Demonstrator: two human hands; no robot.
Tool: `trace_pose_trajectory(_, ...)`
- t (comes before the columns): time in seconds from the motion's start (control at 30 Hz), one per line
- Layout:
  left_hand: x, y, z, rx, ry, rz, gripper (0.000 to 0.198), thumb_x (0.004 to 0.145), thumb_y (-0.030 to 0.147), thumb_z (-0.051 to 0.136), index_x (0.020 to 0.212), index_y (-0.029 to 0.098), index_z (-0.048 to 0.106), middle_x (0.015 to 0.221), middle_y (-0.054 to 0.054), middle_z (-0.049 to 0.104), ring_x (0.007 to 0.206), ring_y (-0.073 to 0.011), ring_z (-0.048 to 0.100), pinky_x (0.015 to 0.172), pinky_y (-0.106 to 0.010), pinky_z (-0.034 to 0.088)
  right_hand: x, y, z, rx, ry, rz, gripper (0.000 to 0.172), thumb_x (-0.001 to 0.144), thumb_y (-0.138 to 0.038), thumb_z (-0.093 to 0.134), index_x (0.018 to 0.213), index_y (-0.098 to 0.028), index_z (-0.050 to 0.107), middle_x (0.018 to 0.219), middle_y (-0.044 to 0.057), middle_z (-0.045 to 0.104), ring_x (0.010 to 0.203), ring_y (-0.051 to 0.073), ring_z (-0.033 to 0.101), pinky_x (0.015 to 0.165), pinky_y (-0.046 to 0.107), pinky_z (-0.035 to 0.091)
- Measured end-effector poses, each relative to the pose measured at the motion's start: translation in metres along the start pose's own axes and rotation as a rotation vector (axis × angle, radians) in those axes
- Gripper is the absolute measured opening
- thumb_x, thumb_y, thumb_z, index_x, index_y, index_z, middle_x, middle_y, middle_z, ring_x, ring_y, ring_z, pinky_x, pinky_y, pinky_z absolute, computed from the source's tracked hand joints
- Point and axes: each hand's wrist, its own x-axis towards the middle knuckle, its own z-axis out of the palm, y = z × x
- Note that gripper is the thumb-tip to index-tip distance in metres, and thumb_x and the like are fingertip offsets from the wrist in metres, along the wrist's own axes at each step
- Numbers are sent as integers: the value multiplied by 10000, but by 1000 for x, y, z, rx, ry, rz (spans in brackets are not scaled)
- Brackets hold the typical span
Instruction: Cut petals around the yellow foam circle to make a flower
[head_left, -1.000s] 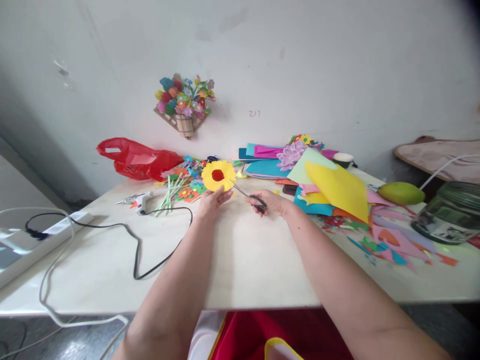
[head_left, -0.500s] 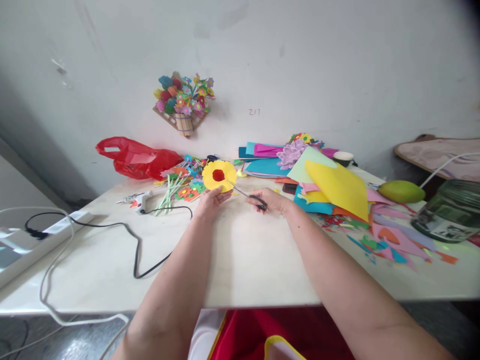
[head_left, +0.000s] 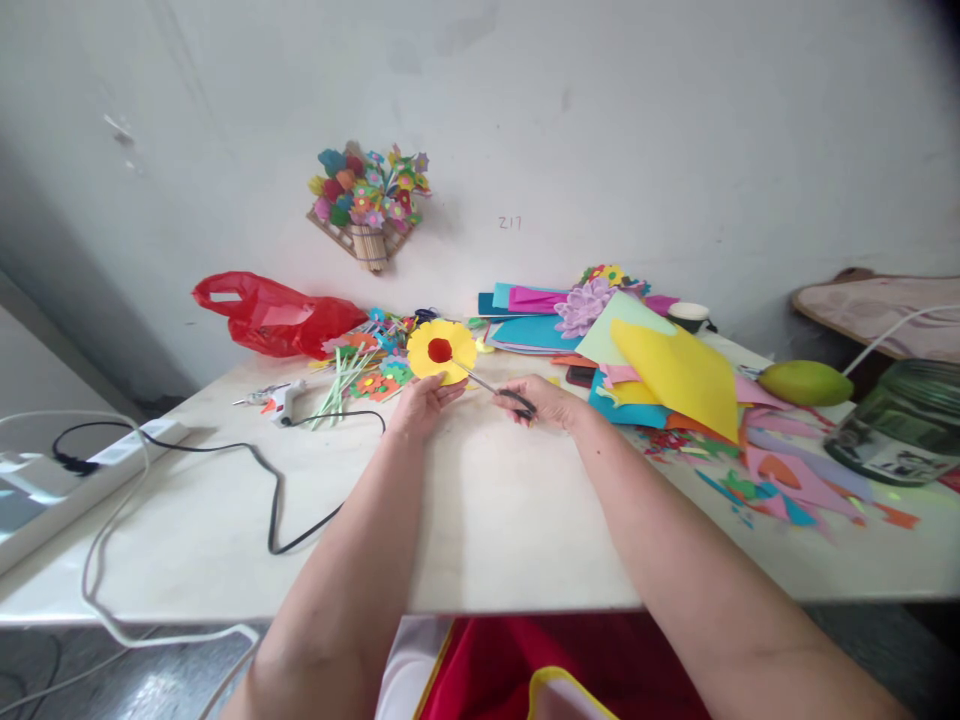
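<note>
A yellow flower [head_left: 424, 362] with scalloped edges and a dark red centre is pinched by its lower edge in my left hand [head_left: 427, 404]. My right hand [head_left: 541, 400] grips a pair of scissors [head_left: 517, 403] with dark handles. Their blades point left and reach the flower's right side, overlapping it near the red centre. Whether the blades are parted there is too fine to tell. Just left of the flower lie pale green sticks [head_left: 341, 385] and small cut flowers [head_left: 375, 384].
A glue gun [head_left: 281, 402] with a black cord and a power strip [head_left: 112, 470] are on the left. Behind sits a red plastic bag [head_left: 281, 318]. Coloured sheets [head_left: 675, 375], scraps [head_left: 787, 475], a green mango [head_left: 804, 383] and a glass jar [head_left: 896, 425] occupy the right.
Hardly anything differs. The flower and my left hand sit very slightly further right in the view, and both grips are the same.
</note>
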Motion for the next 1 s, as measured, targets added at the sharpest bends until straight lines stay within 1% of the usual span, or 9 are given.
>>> trace_pose_trajectory(0.27,1,0,-1,-1,12,-5,139,652,112,608,789,107,583,780,-116,706,856,-284,687,851,-415,530,-1,-1,0,-6,-4,-4,314,763,-454,590,698,-153,532,522,-29,542,383,56,441,348,171,324)
trace_pose_trajectory(0.4,0,0,0,9,5,-3,139,662,119,605,799,104,586,777,-120,708,818,-273,694,824,-402,541,-1,-1,0,-3,-25,-10,321,771,-463,579,709,-151,539,519,-29,541,378,53,431,355,173,330)
trace_pose_trajectory(0.63,1,0,-1,-4,-3,2,147,643,117,619,785,107,584,772,-108,708,763,-262,700,781,-374,559,0,0,0,14,-25,-8,324,762,-464,589,724,-145,545,521,-28,536,380,52,426,351,175,321)
trace_pose_trajectory(0.83,1,0,-1,-12,11,0,162,648,112,620,806,98,587,768,-113,707,788,-275,697,820,-400,546,-1,-1,1,11,-8,-8,311,755,-450,600,690,-154,528,504,-37,514,383,52,415,340,174,302)
trace_pose_trajectory(1.0,1,0,-1,-10,17,-2,142,654,107,610,792,93,584,771,-121,706,814,-282,693,845,-415,534,0,-1,1,3,-1,-14,312,756,-450,602,698,-150,537,493,-42,490,383,48,396,337,176,277)
